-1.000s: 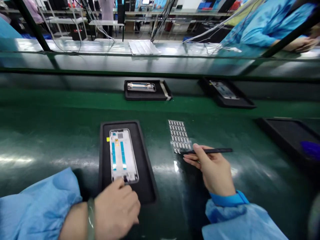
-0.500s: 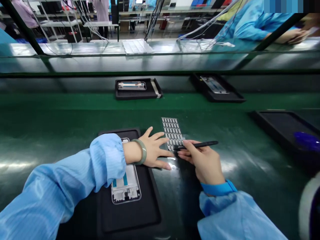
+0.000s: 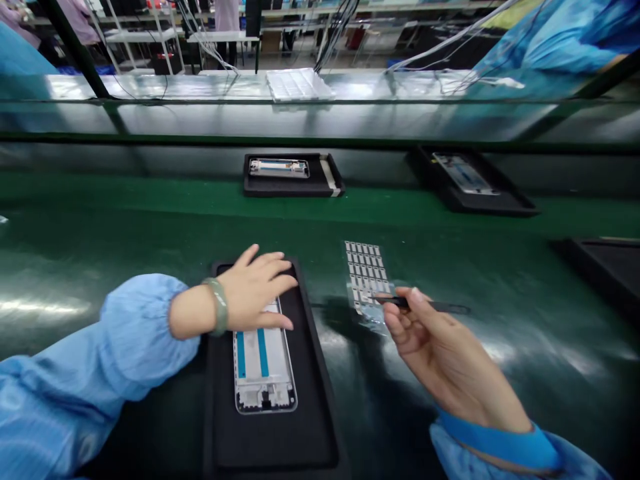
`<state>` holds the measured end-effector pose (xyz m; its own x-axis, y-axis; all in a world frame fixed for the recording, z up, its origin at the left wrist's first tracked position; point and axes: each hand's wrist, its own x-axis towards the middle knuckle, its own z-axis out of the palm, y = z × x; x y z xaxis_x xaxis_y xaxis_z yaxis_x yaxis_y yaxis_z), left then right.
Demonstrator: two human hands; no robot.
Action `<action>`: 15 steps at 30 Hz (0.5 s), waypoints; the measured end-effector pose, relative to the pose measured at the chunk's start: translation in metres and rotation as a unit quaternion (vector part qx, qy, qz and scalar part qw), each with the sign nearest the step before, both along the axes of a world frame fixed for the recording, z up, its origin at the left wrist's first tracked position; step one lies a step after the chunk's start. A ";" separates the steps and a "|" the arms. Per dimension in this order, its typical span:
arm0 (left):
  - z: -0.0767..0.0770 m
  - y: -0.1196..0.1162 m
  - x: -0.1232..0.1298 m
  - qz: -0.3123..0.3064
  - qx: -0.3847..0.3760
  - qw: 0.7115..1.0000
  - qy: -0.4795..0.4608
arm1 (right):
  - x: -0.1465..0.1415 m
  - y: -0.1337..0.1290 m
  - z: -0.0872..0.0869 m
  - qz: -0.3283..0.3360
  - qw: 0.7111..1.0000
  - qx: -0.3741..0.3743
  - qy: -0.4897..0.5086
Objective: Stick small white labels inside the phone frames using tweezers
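My left hand (image 3: pixel 257 287), fingers spread, is over the upper end of a phone frame (image 3: pixel 270 380) and hides that part of it. The phone frame, with two blue strips on its plate, lies in a black tray (image 3: pixel 270 443). Between thumb and fingers my right hand (image 3: pixel 440 347) grips black tweezers (image 3: pixel 450 307), their tips pointing left. Just beyond those tips lies a sheet of small grey stickers (image 3: pixel 367 267) on the green bench. Whether the tips hold a tiny piece is too small to make out.
Farther back, a black tray (image 3: pixel 320 187) and another black tray (image 3: pixel 500 205) each hold a phone frame. A third tray (image 3: pixel 600 267) is at the right edge. A clear plastic tray (image 3: pixel 297 85) stands on the shelf behind; a co-worker's blue sleeve (image 3: pixel 570 40) shows beyond.
My left hand has gone from the sticker sheet leftwards to above the phone frame. My right hand has turned and lifted slightly with the tweezers. The view has shifted left.
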<state>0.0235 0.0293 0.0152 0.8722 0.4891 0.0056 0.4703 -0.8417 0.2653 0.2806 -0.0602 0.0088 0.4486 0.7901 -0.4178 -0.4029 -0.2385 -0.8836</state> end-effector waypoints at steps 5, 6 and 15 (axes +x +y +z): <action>-0.019 0.001 -0.063 0.099 -0.058 0.991 -0.073 | -0.035 0.010 0.007 0.058 0.998 0.008 0.024; -0.024 -0.002 -0.067 0.099 -0.065 0.989 -0.090 | -0.043 0.013 0.007 0.072 0.997 0.015 0.020; -0.041 -0.024 -0.057 0.095 -0.022 0.979 -0.178 | -0.100 0.022 -0.002 0.121 0.991 0.039 -0.040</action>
